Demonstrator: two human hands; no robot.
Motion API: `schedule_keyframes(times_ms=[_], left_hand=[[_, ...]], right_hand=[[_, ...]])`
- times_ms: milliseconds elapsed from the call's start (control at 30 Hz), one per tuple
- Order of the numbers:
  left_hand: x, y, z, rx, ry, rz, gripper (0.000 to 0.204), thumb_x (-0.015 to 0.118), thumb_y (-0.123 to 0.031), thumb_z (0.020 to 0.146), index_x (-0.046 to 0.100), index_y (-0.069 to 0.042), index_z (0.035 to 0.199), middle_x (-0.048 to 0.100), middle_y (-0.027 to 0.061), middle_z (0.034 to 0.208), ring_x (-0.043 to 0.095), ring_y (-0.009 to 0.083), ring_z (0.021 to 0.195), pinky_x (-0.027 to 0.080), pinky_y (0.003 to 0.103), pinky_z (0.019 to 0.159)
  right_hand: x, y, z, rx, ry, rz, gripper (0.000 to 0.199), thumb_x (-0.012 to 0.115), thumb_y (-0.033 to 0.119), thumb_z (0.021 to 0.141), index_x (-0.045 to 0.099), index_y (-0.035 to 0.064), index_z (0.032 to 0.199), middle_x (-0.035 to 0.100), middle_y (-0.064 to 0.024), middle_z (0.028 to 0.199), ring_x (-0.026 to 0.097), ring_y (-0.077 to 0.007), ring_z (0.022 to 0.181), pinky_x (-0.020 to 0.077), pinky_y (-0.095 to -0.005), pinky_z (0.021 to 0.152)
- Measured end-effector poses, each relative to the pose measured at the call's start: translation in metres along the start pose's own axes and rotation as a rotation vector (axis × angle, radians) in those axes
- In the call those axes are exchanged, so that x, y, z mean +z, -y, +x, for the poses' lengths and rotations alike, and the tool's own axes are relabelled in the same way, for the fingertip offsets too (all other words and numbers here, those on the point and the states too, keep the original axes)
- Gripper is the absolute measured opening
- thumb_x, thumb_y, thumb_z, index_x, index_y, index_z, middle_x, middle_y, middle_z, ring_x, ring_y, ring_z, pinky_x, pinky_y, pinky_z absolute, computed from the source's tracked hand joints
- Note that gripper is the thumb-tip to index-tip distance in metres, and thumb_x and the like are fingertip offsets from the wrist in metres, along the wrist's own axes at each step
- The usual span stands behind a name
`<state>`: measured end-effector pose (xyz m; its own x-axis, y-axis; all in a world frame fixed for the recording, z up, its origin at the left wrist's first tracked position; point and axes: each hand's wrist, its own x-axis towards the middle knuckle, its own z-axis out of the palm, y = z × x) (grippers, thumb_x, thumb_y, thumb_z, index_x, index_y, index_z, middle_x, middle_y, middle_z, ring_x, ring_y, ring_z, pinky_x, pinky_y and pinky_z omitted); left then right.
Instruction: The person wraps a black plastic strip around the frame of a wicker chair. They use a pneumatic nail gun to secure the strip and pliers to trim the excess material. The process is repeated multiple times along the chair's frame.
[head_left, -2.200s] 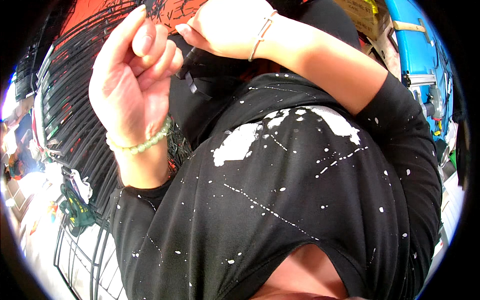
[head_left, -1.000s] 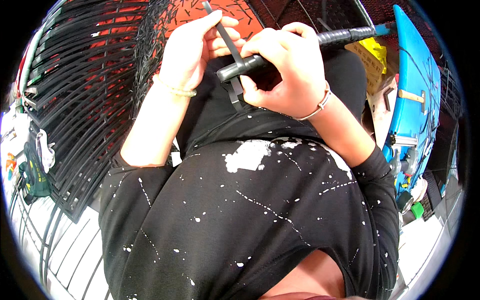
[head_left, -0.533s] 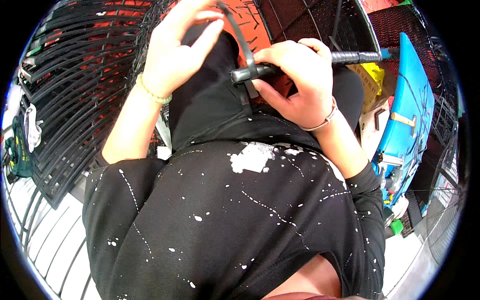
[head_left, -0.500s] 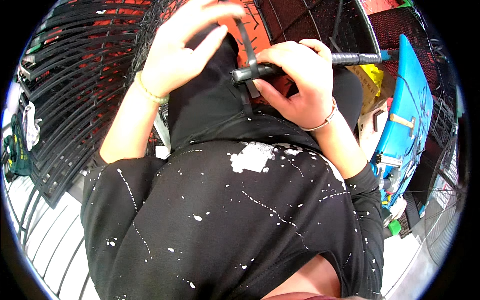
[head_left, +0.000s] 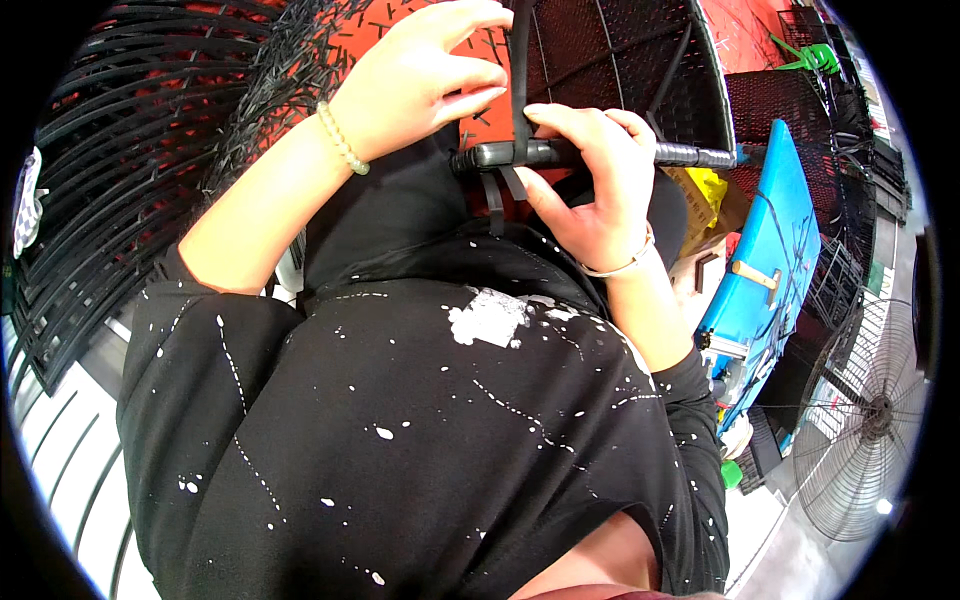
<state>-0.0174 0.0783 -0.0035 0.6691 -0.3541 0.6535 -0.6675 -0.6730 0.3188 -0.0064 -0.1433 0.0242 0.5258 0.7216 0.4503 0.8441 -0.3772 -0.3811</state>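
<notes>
A black bar (head_left: pixel 690 155) wrapped in glossy plastic strip runs crosswise above my lap. My right hand (head_left: pixel 600 175), with a thin bangle at the wrist, closes round this bar, thumb below and fingers above. Near the bar's left end a flat black strip (head_left: pixel 520 75) loops round it and rises to the top edge. Two short strip ends (head_left: pixel 496 200) hang below. My left hand (head_left: pixel 425 75), wearing a beaded bracelet, is raised left of the strip, fingers stretched and apart. Its fingertips are beside the strip; any contact near the top edge is unclear.
Black woven panels (head_left: pixel 620 60) on a frame stand ahead. Cut strip pieces litter the red surface (head_left: pixel 350 40). Curved black rods (head_left: pixel 130 130) fill the left side. At right are a blue board (head_left: pixel 765 250), an open cardboard box (head_left: pixel 700 215) and a wire-cage fan (head_left: pixel 870 420).
My left hand has turned and moved slightly right. The strip, slanted and curved before, now stands nearly straight up. My right hand keeps its hold; the view has shifted, bringing the fan into sight.
</notes>
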Motion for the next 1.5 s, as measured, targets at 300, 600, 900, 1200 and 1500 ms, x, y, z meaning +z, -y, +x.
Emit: schedule_keyframes(times_ms=[300,600,900,1200,1500], left_hand=[[0.001,-0.004,-0.008,-0.134,0.002,-0.11,0.021,0.073,-0.01,0.074,0.063,-0.006,0.092,0.061,0.0062,0.096,0.062,0.0224,0.087,0.051,0.03,0.075],[0.024,0.013,-0.016,-0.028,0.13,-0.138,0.024,0.068,-0.016,0.079,0.065,-0.008,0.101,0.063,0.0068,0.103,0.062,0.0246,0.095,0.05,0.034,0.083],[0.035,0.016,-0.018,-0.253,0.056,-0.162,0.018,0.065,-0.019,0.082,0.068,-0.01,0.097,0.068,0.0054,0.092,0.066,0.0227,0.083,0.053,0.031,0.072],[0.026,0.014,-0.005,-0.691,0.112,-0.903,0.02,0.06,-0.01,0.089,0.064,0.0,0.106,0.068,0.0043,0.09,0.065,0.0111,0.079,0.053,0.026,0.076],[0.03,0.006,-0.017,-1.066,0.337,-1.355,0.024,0.063,-0.015,0.088,0.063,0.002,0.105,0.067,0.0064,0.089,0.066,0.012,0.08,0.054,0.021,0.073]], right_hand=[[-0.002,-0.001,0.001,0.0,0.063,-0.091,0.047,0.074,0.024,0.068,0.063,0.0187,0.113,0.06,0.0014,0.085,0.059,-0.0158,0.079,0.0325,-0.0349,0.089],[-0.001,-0.006,-0.001,-0.033,0.062,-0.1,0.037,0.07,0.028,0.072,0.067,0.0173,0.106,0.06,0.001,0.086,0.059,-0.0162,0.08,0.0324,-0.0354,0.089],[-0.01,0.002,-0.004,-0.094,-0.122,-0.2,0.04,0.074,0.019,0.065,0.069,0.0188,0.104,0.059,0.0009,0.093,0.056,-0.0191,0.087,0.0369,-0.0354,0.079],[-0.004,0.015,-0.021,-0.304,-0.069,-0.129,0.026,0.072,0.011,0.063,0.069,0.0097,0.088,0.059,0.0036,0.082,0.057,-0.0143,0.076,0.0395,-0.0308,0.068],[0.003,0.02,-0.031,-0.284,-0.033,-0.121,0.024,0.072,0.011,0.064,0.068,0.0115,0.088,0.058,0.0045,0.079,0.057,-0.0139,0.075,0.0399,-0.0303,0.067]])
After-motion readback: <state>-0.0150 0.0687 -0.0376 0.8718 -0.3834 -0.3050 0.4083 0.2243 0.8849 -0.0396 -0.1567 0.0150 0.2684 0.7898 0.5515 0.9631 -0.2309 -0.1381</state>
